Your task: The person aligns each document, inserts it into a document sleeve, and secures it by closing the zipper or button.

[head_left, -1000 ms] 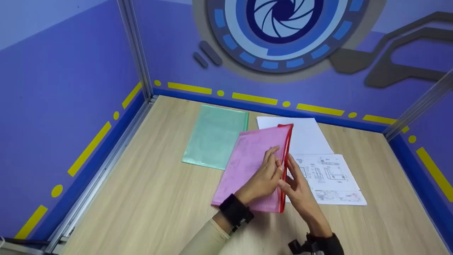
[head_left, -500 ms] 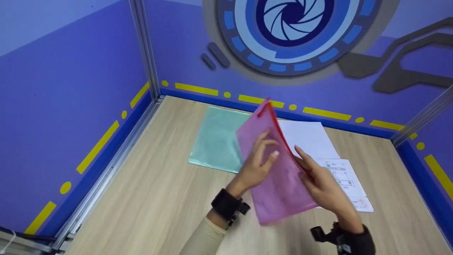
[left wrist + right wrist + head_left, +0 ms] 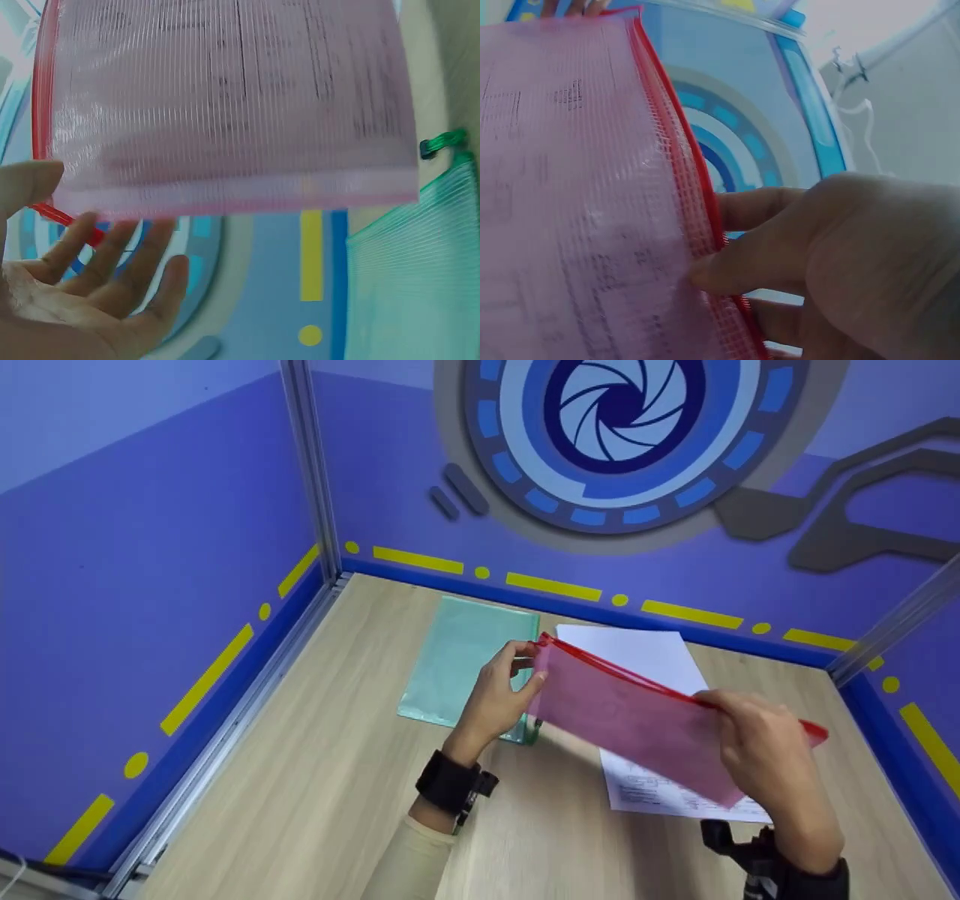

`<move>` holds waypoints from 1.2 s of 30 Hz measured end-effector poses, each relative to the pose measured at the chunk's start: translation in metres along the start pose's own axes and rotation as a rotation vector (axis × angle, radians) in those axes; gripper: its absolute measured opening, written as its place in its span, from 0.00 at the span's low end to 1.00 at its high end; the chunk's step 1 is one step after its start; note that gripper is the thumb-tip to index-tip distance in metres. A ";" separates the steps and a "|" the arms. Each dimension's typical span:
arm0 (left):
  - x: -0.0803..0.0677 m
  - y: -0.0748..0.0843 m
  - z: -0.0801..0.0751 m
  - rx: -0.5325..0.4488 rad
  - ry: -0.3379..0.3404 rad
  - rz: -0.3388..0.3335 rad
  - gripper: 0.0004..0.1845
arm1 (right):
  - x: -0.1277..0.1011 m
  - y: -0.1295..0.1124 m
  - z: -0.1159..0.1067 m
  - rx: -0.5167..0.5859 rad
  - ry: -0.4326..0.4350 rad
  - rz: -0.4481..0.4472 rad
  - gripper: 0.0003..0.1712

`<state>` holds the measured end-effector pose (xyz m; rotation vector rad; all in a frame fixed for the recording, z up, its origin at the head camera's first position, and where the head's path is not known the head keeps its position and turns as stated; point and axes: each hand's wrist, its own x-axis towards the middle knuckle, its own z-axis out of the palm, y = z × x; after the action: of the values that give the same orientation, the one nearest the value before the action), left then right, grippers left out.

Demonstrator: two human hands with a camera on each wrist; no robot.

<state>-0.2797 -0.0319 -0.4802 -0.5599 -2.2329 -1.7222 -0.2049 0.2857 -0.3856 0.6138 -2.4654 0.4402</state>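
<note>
Pink mesh zip pouch (image 3: 637,720) now lifted off the table (image 3: 337,780), turned zipper-up between both hands: right hand (image 3: 765,757) pinching zipper edge, left hand (image 3: 499,690) fingertips at its end corner.

The pink pouch (image 3: 634,720) is translucent ribbed mesh plastic with a red zip edge; the green pouch (image 3: 465,660) beside it looks alike; the table (image 3: 315,780) is matt wood grain.

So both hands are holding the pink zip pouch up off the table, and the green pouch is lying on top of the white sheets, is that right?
Not quite. Both hands do hold the pink pouch up, but the green pouch lies on the bare table, left of the white sheets, not on them. The head view shows it.
</note>
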 end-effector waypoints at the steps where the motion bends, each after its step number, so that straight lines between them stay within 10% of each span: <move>1: 0.003 0.003 -0.001 0.007 -0.004 0.025 0.18 | 0.002 0.004 0.000 -0.002 0.041 0.006 0.17; 9: 0.021 0.027 -0.004 0.146 -0.139 0.268 0.15 | -0.002 0.026 -0.001 0.006 0.114 0.111 0.18; 16: -0.002 0.052 -0.028 0.317 -0.269 0.271 0.08 | -0.012 0.004 -0.005 -0.013 0.074 0.168 0.16; 23: 0.005 0.049 -0.029 0.362 -0.281 0.261 0.07 | 0.007 0.014 0.012 -0.001 0.142 0.106 0.16; 32: 0.021 0.037 -0.016 0.534 -0.231 0.300 0.06 | 0.019 0.025 0.019 -0.061 -0.138 0.229 0.18; 36: 0.028 0.039 -0.012 0.559 -0.216 0.351 0.04 | 0.027 0.017 0.025 -0.061 -0.093 0.232 0.14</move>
<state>-0.2877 -0.0306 -0.4315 -0.9521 -2.4266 -0.8513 -0.2441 0.2806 -0.3923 0.3310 -2.6404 0.4321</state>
